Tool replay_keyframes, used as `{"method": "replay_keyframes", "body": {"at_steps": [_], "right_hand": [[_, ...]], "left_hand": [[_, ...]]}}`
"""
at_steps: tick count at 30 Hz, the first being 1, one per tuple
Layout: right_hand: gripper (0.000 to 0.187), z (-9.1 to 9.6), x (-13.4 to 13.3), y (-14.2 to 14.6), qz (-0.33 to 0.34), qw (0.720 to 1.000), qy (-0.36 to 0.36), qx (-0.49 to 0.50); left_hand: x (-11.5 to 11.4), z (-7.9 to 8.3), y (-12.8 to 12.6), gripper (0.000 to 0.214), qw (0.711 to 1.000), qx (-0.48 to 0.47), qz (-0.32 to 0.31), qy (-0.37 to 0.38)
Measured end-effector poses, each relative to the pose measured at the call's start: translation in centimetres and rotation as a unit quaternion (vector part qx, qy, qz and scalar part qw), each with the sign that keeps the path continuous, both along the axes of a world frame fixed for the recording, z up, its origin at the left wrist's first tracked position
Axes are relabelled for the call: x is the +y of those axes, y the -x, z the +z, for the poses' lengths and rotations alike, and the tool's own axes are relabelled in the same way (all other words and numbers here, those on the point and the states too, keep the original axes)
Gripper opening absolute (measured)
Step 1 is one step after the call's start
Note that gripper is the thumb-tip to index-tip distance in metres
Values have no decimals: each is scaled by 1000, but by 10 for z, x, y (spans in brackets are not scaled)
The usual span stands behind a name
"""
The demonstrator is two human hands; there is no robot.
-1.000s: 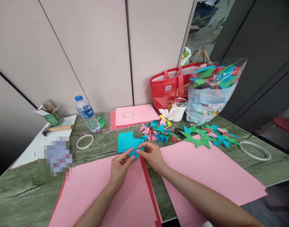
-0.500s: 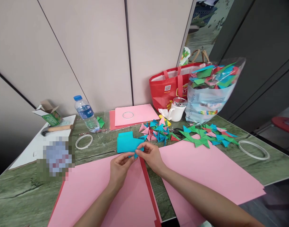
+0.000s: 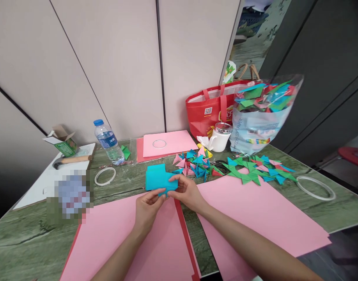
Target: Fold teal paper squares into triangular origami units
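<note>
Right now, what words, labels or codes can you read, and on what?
"COLOR PAPER": on the clear plastic bag.
A QR code on the red bag; no words readable there.
Label on the water bottle: too small to read.
Print on the green box: too blurred.
No print on the blue paper held by left hand and right hand.

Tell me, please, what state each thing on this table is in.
Small blue paper piece: pinched between left hand and right hand.
Clear plastic water bottle: upright, blue cap on.
Small green cardboard box: top flap open.
Red fabric tote bag: upright, mouth open.
Clear plastic bag: upright, open, full of folded coloured papers.
White mug: upright, shiny lid on.
</note>
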State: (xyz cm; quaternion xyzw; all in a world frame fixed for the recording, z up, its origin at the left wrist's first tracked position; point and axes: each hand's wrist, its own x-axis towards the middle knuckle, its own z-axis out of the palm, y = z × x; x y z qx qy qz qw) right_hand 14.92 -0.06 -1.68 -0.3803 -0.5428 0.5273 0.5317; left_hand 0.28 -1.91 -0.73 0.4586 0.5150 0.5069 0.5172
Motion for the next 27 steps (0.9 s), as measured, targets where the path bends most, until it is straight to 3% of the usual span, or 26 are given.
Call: {"method": "replay_keyframes", "body": {"at_steps": [3,5,12,15,20,27], "right_hand": [[59,1,4,-5,13,999,21,33],[65,3,6,-8,37,996,47,61],[62,13,6,-18,129,974,109,153],[59,13,8,-20,154,971,109,144],[35,6,14,-18,88,989,71,100],[15,-5,13,-12,19,1000,24,8]], "left_hand": [[0,1,1,25,1000,10,-6,-10],[1,1,2,26,1000,2,-16,-13],[7,4,11,30,992,-109,-59,29],[9,10,15,28,992,-89,-81,30],[12,19,20,16,995,31,-96,13],[14,12,23,11,979,136,-151,-28]]}}
